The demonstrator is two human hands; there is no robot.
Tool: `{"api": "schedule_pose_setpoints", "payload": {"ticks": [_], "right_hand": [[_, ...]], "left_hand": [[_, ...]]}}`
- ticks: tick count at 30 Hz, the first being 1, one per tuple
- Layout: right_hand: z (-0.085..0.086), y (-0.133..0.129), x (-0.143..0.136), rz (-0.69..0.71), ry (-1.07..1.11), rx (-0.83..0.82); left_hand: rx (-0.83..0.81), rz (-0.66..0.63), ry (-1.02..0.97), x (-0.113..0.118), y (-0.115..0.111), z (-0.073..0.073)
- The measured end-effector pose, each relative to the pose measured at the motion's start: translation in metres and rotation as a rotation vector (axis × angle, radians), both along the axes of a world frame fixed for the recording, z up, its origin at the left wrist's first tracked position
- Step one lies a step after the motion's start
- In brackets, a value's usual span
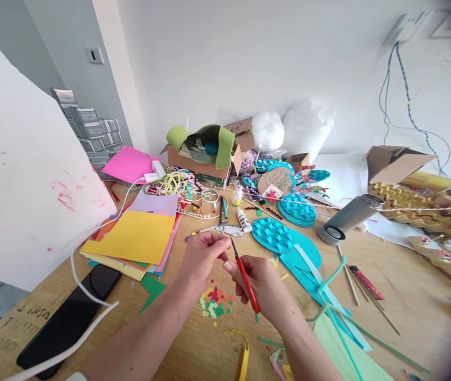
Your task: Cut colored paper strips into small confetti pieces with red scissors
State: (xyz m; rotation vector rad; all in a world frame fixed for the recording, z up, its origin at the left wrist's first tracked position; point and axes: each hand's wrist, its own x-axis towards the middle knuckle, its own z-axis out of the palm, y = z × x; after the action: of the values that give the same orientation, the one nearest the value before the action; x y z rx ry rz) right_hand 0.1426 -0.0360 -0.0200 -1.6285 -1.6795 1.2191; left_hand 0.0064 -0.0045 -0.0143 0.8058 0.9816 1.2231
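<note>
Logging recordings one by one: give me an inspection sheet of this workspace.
Surface: light brown wooden table, handwriting at its near left corner.
Job's things: red-handled metal scissors; small round multicoloured paper pieces, loosely scattered.
Clutter: stacked coloured paper sheets; turquoise textured oval; grey cylindrical metal flask.
Hands: right hand holds the scissors; left hand pinched near their tip, contents unclear.
Cables: white cable by flat black rectangular phone; twisted blue cable below white wall socket.
Surroundings: pale painted wall, white light switch.
</note>
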Motion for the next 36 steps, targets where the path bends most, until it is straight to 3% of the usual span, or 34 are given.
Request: {"api": "schedule_pose_setpoints", "payload": {"ticks": [11,21,36], "right_hand": [[0.0046,-0.0006,0.0015,0.008,0.043,-0.053],[0.0006,0.0024,0.0094,0.120,0.149,-0.045],[0.0041,0.0035,0.0090,0.113,0.125,-0.048]], "left_hand": [[0.008,0.003,0.041,-0.0022,0.0024,-0.0014],[0.030,-0.084,0.075,-0.0093,0.0069,-0.0032],[0.022,-0.109,0.077,-0.0085,0.0081,-0.0040]]}}
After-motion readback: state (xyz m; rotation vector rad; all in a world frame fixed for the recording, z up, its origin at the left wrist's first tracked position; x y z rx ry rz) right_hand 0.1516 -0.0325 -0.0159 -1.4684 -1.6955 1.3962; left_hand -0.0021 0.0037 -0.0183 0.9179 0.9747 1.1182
